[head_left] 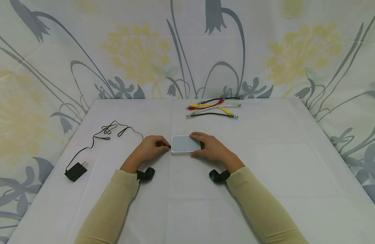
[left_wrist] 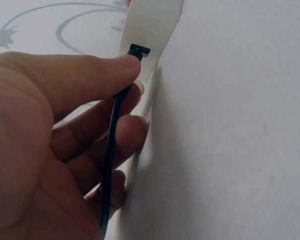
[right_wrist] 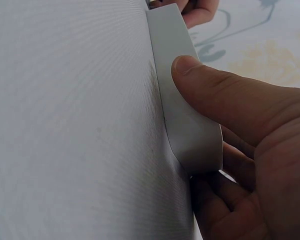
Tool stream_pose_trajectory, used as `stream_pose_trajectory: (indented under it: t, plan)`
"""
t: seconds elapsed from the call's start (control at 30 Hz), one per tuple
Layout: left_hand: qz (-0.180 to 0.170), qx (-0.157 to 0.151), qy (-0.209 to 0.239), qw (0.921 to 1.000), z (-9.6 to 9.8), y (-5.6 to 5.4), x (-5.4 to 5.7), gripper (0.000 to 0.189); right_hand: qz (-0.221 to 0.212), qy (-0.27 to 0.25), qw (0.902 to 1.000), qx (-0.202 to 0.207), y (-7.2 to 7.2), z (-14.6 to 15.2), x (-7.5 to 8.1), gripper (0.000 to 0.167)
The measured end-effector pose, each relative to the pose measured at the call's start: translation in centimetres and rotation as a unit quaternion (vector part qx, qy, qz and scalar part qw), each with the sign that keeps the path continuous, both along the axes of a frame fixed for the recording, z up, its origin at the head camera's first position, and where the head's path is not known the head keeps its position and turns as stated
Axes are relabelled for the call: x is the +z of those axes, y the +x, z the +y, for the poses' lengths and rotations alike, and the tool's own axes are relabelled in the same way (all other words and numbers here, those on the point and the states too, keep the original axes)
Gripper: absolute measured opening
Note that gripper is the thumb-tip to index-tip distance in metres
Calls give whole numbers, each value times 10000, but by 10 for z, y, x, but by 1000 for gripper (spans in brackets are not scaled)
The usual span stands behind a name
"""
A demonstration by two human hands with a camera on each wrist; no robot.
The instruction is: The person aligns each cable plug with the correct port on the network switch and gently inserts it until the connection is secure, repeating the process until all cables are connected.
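Head view: left hand is pinching a plug left of the white box, right hand is gripping its opposite end; skewed pushing could jam the plug.

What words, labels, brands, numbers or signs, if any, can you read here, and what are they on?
No readable text anywhere.
White box: a tiny mark on top, too small to read.
Black power adapter: no lettering can be made out.
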State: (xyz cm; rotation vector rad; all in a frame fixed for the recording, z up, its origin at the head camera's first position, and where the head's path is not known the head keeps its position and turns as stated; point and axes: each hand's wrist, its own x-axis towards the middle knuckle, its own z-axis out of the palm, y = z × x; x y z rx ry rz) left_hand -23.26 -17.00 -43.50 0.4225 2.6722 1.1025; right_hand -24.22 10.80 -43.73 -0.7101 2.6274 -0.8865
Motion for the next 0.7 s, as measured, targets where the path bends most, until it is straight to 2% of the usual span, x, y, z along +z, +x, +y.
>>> stream_pose_trajectory:
  t: [0.37,0.7]
  plan:
    - [85,80,-192,9997,3,0,-1,9,172,15,9998,65,-1,-1,1,75]
    - [130,-7,-285,9995,5,-1,-1,11,115,30,9999,7,-1,-2,3,75]
